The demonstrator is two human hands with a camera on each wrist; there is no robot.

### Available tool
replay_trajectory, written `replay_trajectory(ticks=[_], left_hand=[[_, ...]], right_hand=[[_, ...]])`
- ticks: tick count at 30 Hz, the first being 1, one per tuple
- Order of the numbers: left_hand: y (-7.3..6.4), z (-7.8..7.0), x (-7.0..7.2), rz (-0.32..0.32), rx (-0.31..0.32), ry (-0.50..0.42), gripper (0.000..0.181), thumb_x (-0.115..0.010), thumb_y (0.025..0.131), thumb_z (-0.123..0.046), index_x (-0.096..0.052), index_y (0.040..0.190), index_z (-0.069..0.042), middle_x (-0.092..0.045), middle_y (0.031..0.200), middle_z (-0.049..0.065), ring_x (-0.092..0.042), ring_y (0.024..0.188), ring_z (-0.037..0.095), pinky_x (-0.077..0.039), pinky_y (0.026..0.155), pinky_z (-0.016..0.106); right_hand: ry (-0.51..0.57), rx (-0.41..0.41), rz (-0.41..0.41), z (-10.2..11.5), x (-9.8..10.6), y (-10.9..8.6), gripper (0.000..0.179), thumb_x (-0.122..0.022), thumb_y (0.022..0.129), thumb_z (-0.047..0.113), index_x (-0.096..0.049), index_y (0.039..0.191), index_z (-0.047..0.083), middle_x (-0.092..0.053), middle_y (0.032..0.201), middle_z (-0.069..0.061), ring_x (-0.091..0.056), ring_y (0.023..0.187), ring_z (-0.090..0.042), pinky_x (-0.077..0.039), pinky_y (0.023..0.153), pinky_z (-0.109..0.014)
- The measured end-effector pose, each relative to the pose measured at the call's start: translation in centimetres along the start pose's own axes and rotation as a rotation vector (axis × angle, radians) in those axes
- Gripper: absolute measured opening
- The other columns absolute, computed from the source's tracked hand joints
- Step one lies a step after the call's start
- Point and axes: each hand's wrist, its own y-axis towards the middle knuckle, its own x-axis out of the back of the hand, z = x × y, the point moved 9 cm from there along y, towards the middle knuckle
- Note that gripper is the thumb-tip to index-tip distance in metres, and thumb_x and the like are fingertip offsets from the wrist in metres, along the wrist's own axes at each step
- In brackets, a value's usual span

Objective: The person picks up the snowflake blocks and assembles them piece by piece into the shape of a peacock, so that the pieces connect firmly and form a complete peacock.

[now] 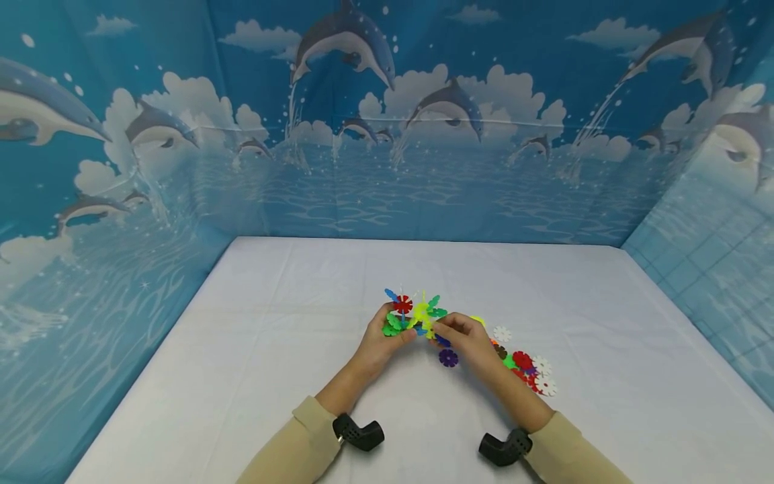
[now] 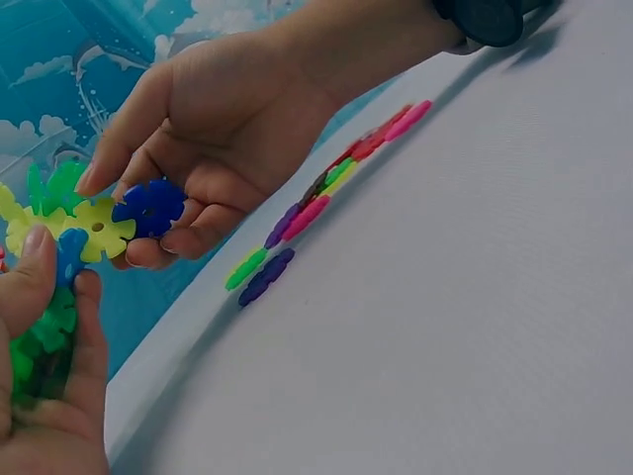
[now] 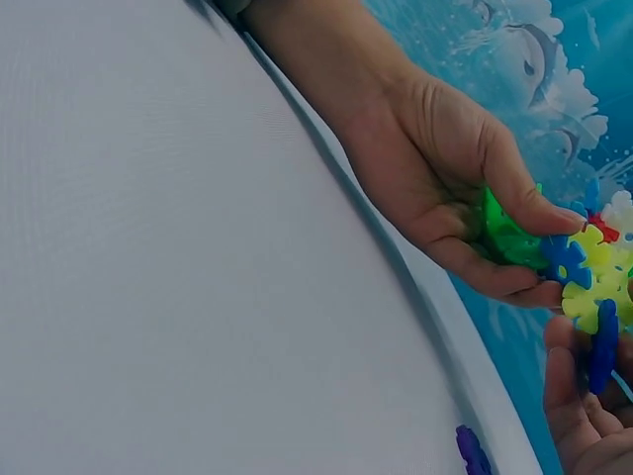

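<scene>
My left hand [image 1: 376, 339] holds a cluster of joined plastic snowflake discs, its thumb on a light blue disc [image 3: 566, 259] and green discs [image 3: 507, 233] against its palm. Yellow discs [image 2: 99, 230] form the middle of the cluster, with a red disc [image 1: 402, 304] and more green ones about them. From the other side, my right hand [image 1: 471, 344] pinches a dark blue disc [image 2: 150, 208] at the edge of a yellow one. In the right wrist view this dark blue disc [image 3: 603, 346] stands edge-on beside the right fingers.
A purple disc [image 1: 448, 357] lies on the white tabletop [image 1: 272, 376] just below the hands. Under and beyond the right forearm is a loose pile of red, white, green and brown discs [image 1: 523, 360]. A dolphin-print curtain [image 1: 423, 181] encloses the table behind and at the sides.
</scene>
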Motion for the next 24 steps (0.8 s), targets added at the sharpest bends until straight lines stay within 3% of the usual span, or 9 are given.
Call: replay_trajectory(ticks=[9,13,17,20,24], left_hand=[[-0.2,-0.3,0.3,-0.048,0.024,-0.029,0.062,-0.069,0.087,0.003,-0.038,0.142,0.0,-0.052,0.138,0.016,-0.051,0.121,0.019,-0.042,0.1,0.028],[-0.1,0.1,0.6,-0.079,0.04,-0.059,0.064,-0.072,0.087,-0.001,-0.039,0.142,0.0,-0.053,0.135,0.013,-0.053,0.117,0.016,-0.043,0.098,0.026],[0.0,0.3,0.8,-0.099,0.041,-0.091,0.066,-0.075,0.084,-0.002,-0.04,0.14,-0.001,-0.058,0.129,0.014,-0.058,0.107,0.014,-0.047,0.092,0.026],[0.1,0.4,0.9,-0.094,0.033,-0.133,0.066,-0.074,0.083,0.002,-0.04,0.139,0.0,-0.058,0.127,0.018,-0.06,0.103,0.014,-0.049,0.088,0.026],[0.2,0.7,0.9,-0.082,0.046,-0.181,0.072,-0.073,0.082,0.006,-0.034,0.143,0.001,-0.057,0.13,0.016,-0.061,0.102,0.014,-0.05,0.089,0.026]], right_hand=[[0.005,-0.046,0.027,-0.1,0.4,0.1,0.035,-0.057,0.096,0.011,-0.055,0.117,-0.017,-0.066,0.101,-0.007,-0.067,0.091,-0.015,-0.054,0.085,-0.034],[-0.12,-0.054,0.015,0.1,1.1,0.1,0.036,-0.058,0.097,0.018,-0.059,0.118,-0.012,-0.065,0.11,-0.012,-0.063,0.097,-0.014,-0.052,0.088,-0.035],[-0.229,-0.074,0.02,0.1,2.1,0.2,0.037,-0.059,0.097,0.024,-0.06,0.118,-0.007,-0.063,0.118,-0.019,-0.062,0.102,-0.023,-0.051,0.089,-0.037],[-0.325,-0.063,0.006,0.3,3.1,0.4,0.035,-0.06,0.097,0.024,-0.061,0.117,-0.006,-0.064,0.115,-0.019,-0.062,0.1,-0.028,-0.052,0.085,-0.036],[-0.541,-0.039,0.028,0.4,3.9,0.4,0.028,-0.064,0.095,0.023,-0.066,0.11,0.0,-0.066,0.1,-0.009,-0.06,0.088,-0.023,-0.051,0.074,-0.032]])
